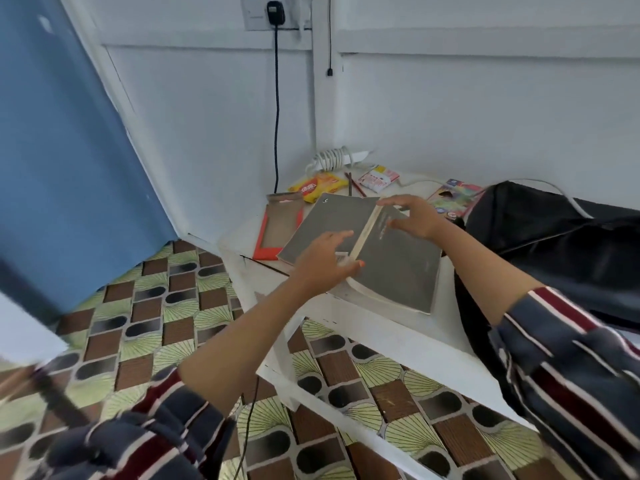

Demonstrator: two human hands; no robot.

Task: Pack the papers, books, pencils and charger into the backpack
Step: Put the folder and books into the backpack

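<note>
On the table point(381, 336) edge the left hand point(322, 263), the nearer one, lies with spread fingers on the book point(398, 271), beside its spine, which runs away from the person. Over the far end the right hand point(415, 216) hovers, fingers wide. To the right, just beside the book, is the backpack point(554, 237).

Grey book point(360, 251), black backpack point(554, 244), striped sleeves point(571, 375)

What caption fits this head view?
Left hand and right hand reach for a grey book on the white table beside a black backpack.
</note>
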